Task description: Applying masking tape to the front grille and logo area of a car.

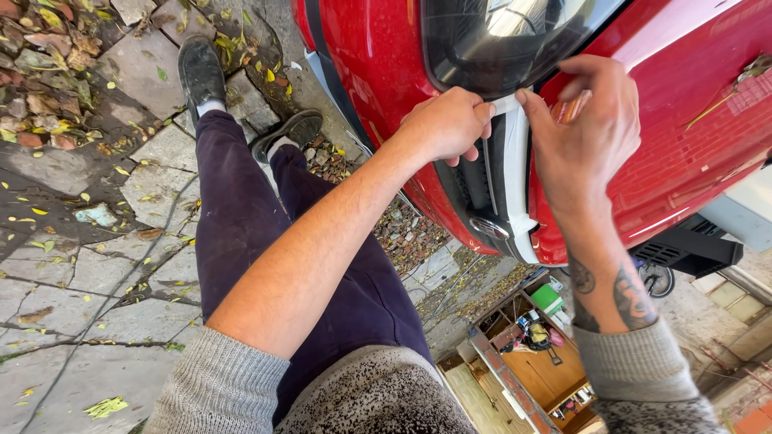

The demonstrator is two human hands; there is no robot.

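Grey paving stones (96, 273) with dry leaves fill the left side, with free room around the person's shoes. At centre, the left hand (446, 124) is clenched, pinching the top end of a white strip (515, 161) on the red car (683, 161), just under the dark headlight (498, 36). The right hand (583, 128) pinches the same end from the other side. Below right, a wooden toolbox (531, 354) holds a green package (547, 299); its other contents are hard to make out.
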